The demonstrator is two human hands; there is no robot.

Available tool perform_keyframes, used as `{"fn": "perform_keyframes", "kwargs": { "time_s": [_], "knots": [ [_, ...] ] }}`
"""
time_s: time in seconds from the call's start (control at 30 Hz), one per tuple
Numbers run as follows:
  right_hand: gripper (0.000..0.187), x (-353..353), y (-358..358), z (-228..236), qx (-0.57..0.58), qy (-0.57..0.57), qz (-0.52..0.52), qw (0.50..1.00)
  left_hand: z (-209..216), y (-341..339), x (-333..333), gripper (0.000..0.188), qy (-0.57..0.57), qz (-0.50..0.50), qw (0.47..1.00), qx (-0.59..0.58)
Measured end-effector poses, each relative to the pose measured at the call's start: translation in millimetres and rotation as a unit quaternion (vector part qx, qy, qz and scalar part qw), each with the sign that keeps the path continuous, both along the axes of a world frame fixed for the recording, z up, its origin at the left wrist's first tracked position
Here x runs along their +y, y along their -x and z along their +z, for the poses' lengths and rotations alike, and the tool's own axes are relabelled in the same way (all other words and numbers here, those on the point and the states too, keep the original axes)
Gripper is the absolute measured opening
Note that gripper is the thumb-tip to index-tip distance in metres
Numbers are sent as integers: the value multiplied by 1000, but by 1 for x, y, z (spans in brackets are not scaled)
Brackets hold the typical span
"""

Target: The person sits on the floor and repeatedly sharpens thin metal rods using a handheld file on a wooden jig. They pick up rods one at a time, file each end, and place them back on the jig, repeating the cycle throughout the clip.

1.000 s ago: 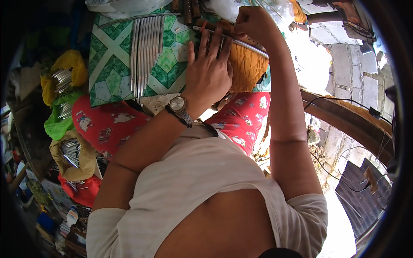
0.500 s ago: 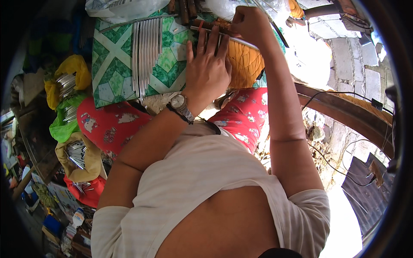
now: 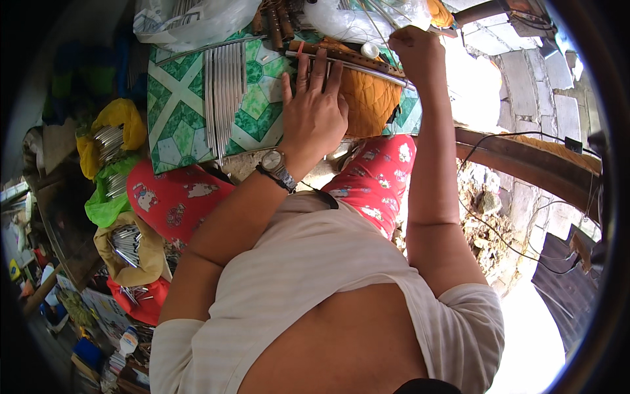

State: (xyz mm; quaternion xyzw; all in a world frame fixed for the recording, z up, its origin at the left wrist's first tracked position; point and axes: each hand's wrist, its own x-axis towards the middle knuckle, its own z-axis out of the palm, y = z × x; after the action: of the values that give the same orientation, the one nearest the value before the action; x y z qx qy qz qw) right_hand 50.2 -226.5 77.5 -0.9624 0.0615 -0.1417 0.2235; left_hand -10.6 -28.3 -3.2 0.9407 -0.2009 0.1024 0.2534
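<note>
Steadying this metal rod (image 3: 377, 75) by the holed wood strip (image 3: 361, 62), I reckon: left grip (image 3: 314, 117) spread flat, fingertips at the rod just ahead. Right grip (image 3: 417, 58) curled near the rod's right end, can't tell if holding anything. Next probably calls for light left pressure.

Silver tube (image 3: 374, 73) lay beside a brown stick (image 3: 357, 60)

The tube was thin, straight and shiny, slanting down to the right over an orange cloth (image 3: 371, 102), its right end past the cloth's edge. The stick, dotted with a row of holes, ran nearly parallel along the tube's far side, a reddish mark (image 3: 300, 48) near its left end
</note>
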Motion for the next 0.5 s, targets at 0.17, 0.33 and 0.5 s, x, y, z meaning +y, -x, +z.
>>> {"fn": "perform_keyframes", "kwargs": {
  "time_s": [0.17, 0.33, 0.5],
  "knots": [
    [20, -14, 36, 11, 195, -111, 78, 971, -2, 0, -1, 58, -9, -1, 1000, 3],
    [21, 2, 43, -13, 193, -56, 77, 977, -1, 0, 0, 60, -19, -8, 1000, 1],
    [26, -30, 7, -20, 10, 2, 4, 1000, 0, -2, 0, 59, -30, -10, 1000, -1]
  ]
}}
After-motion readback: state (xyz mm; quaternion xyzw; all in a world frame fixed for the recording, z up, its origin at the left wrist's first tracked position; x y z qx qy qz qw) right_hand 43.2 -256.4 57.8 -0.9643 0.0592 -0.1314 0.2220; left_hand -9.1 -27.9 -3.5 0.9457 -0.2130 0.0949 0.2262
